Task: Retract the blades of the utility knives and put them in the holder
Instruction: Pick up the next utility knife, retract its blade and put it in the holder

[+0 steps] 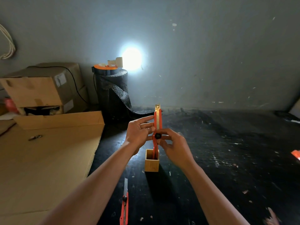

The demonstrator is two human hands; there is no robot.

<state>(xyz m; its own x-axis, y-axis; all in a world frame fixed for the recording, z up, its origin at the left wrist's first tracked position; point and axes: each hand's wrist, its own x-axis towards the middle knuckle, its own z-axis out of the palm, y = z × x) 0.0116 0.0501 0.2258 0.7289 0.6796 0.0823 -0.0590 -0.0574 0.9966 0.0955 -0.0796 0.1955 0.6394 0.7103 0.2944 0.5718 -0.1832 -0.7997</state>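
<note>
I hold a red utility knife (158, 120) upright above a small square wooden holder (151, 163). A short tip of its blade sticks out at the top. My left hand (139, 133) grips the knife's body from the left. My right hand (173, 143) holds it lower down, fingers at the black knob (158, 135). The knife's lower end reaches the holder's opening. A second red utility knife (124, 207) lies on the black table in front of the holder, its blade extended towards it.
A large flat sheet of cardboard (45, 159) covers the table's left side. Cardboard boxes (43, 88) and a black roll of bubble wrap (112, 88) stand at the back left. Something red (296, 154) lies at the right edge.
</note>
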